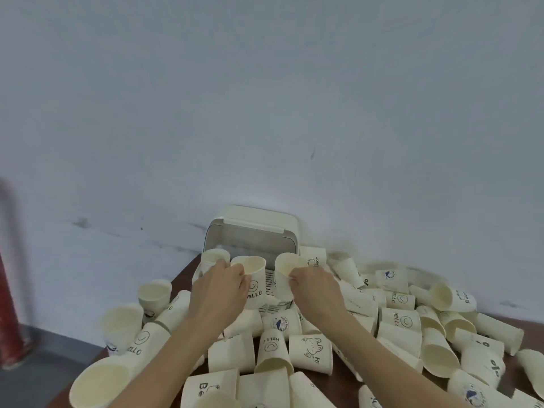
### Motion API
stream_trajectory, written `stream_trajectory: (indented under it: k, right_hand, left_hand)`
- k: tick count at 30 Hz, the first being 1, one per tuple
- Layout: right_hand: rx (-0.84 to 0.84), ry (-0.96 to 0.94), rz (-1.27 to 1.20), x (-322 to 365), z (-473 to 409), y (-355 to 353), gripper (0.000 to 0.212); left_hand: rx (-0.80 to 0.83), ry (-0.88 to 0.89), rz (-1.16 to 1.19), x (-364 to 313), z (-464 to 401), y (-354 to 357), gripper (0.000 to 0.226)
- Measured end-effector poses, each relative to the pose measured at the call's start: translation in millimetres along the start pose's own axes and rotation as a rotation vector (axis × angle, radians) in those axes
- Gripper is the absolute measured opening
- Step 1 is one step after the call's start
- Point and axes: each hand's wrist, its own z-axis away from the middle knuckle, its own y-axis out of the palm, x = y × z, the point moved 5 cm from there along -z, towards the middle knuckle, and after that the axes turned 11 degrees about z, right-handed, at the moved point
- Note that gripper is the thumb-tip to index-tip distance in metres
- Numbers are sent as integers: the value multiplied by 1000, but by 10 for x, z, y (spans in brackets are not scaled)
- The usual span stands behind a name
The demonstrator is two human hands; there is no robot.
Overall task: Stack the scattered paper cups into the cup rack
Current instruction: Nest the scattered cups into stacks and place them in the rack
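My left hand (219,290) grips an upright cream paper cup printed HELLO (254,279), mouth facing up. My right hand (316,290) grips a second cream cup (287,273) by its side, also mouth up. Both cups are held just in front of the cup rack (253,231), a cream box with its lid flipped up, standing against the wall at the table's far edge. A slotted tray of the rack (269,279) shows between the two held cups. Another cup (215,257) stands at the rack's left, by my left fingertips.
Several scattered paper cups (310,353) lie on their sides or stand across the dark wooden table (185,270), piled thickest at the right (450,298) and front left (98,384). A white wall rises behind. A red post (7,290) stands at the far left on the grey floor.
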Motion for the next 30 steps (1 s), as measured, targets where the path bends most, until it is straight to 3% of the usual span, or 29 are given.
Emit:
stream_trajectory:
  k: [13, 22, 30]
  right_hand:
    - [-112, -56, -29, 631, -844, 234, 26]
    - [158, -71, 7, 701, -896, 784, 22]
    - [208, -120, 56, 797, -773, 948, 14]
  left_hand:
    - [-87, -133, 59, 577, -248, -189, 27]
    - [-150, -150, 76, 712, -361, -158, 30]
    - [-193, -166, 109, 762, -582, -247, 32]
